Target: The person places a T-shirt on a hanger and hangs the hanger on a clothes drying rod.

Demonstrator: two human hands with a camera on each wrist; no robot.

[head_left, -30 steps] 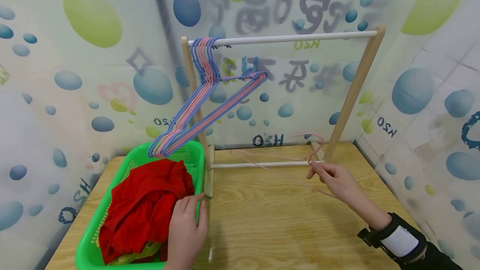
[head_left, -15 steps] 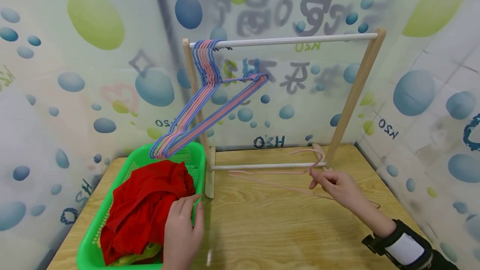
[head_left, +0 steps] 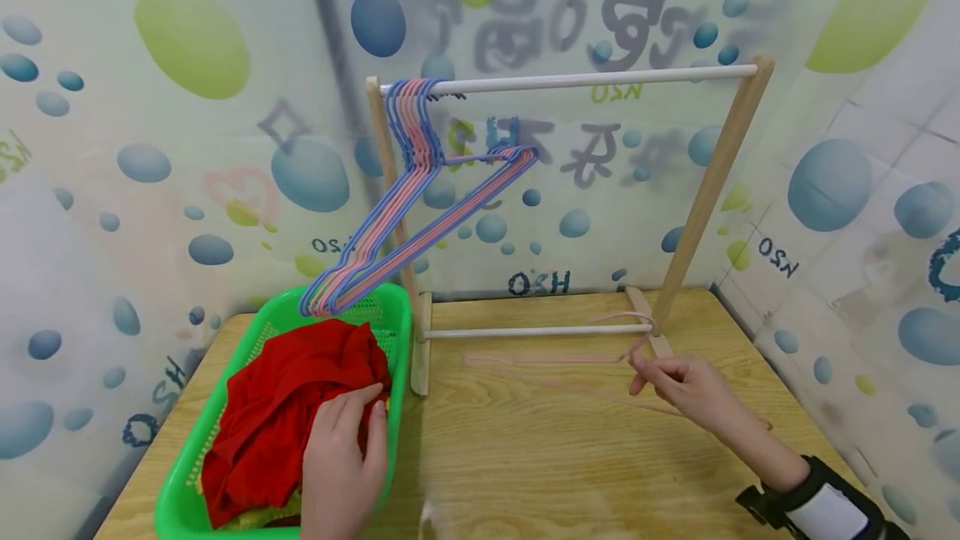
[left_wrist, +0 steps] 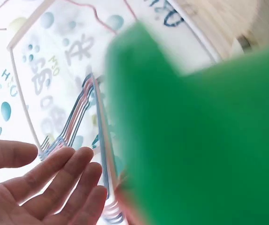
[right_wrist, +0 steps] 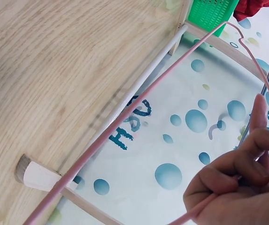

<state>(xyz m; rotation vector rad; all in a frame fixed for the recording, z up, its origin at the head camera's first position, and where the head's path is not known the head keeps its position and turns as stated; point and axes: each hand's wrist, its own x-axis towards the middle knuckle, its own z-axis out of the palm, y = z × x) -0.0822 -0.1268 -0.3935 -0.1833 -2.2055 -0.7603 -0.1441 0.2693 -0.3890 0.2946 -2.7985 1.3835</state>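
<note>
My right hand (head_left: pixel 693 390) pinches a pink clothes hanger (head_left: pixel 540 358) near the base of its hook, low over the table in front of the rack. In the right wrist view the same hanger (right_wrist: pixel 125 117) spans the picture, and the fingers (right_wrist: pixel 223 180) curl round its neck. Over the right part of a green basket (head_left: pixel 213 403), my left hand (head_left: pixel 345 461) reaches to a heap of red cloth (head_left: pixel 285 407). Contact with the cloth cannot be made out. The left wrist view shows that hand's fingers (left_wrist: pixel 59 187) loosely extended, holding nothing, beside the blurred basket wall (left_wrist: pixel 172 140).
A wooden rack with a white top rail (head_left: pixel 570 82) stands at the back of the table (head_left: pixel 540 457). Several blue and pink hangers (head_left: pixel 408 190) hang bunched at its left end, reaching above the basket. Some yellowish cloth (head_left: pixel 258 517) shows beneath the red.
My left hand has shifted left from the basket's rim to over the red cloth. My right hand has moved slightly right and down, carrying the pink hanger, whose hook has dropped.
</note>
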